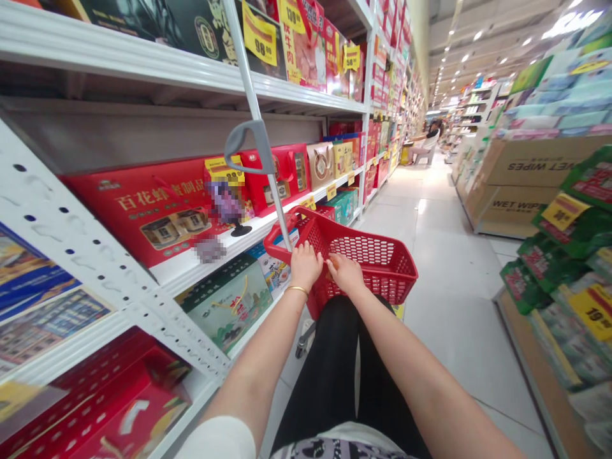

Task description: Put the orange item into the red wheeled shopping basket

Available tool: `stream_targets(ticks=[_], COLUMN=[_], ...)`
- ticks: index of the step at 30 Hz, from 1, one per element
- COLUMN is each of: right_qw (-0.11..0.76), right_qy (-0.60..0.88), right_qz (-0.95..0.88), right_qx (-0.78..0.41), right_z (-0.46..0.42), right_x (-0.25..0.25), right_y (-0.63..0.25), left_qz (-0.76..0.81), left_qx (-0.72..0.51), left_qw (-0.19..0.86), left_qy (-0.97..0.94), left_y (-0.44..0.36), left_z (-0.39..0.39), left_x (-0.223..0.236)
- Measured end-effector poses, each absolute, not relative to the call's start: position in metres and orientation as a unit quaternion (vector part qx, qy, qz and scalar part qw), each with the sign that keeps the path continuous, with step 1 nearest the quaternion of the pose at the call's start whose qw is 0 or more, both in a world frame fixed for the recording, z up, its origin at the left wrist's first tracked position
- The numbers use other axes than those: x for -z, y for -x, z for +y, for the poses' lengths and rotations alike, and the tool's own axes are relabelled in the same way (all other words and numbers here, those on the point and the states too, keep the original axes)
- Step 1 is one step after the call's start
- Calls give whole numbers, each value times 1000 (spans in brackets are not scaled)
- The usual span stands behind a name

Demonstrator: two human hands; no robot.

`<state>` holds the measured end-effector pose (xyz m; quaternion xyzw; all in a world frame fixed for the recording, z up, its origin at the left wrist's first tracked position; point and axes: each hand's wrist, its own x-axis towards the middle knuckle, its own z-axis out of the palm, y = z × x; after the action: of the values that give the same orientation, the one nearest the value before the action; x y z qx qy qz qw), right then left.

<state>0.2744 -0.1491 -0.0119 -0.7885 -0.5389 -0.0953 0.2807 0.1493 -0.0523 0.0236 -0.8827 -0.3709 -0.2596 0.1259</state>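
Note:
A red plastic shopping basket (382, 255) on wheels stands in the aisle in front of me, with a long grey pull handle (253, 121) rising from its near left corner. My left hand (305, 264) rests on the basket's near rim, fingers curled over it beside the foot of the handle; a gold bangle is on that wrist. My right hand (345, 271) grips the same rim just to the right. The basket looks empty inside. My black trousers show below it.
White shelving (157, 67) with red gift boxes (148, 207) and yellow price tags runs along the left. Cardboard wet-wipes cartons (526, 185) and green packs (564, 255) line the right. The tiled aisle floor (449, 255) runs ahead, with a seated person (430, 137) far off.

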Motion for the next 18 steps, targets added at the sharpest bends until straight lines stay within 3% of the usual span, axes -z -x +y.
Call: stream_targets(ticks=[18], right_qw=[303], right_qy=[764], right_qz=[-559], right_qx=[111], right_z=[-153], right_x=[16], right_y=[-272], left_qz=[-379], left_qx=[272], left_qw=[139], left_qy=[874], left_y=[-140], left_z=[-65], left_x=[-24])
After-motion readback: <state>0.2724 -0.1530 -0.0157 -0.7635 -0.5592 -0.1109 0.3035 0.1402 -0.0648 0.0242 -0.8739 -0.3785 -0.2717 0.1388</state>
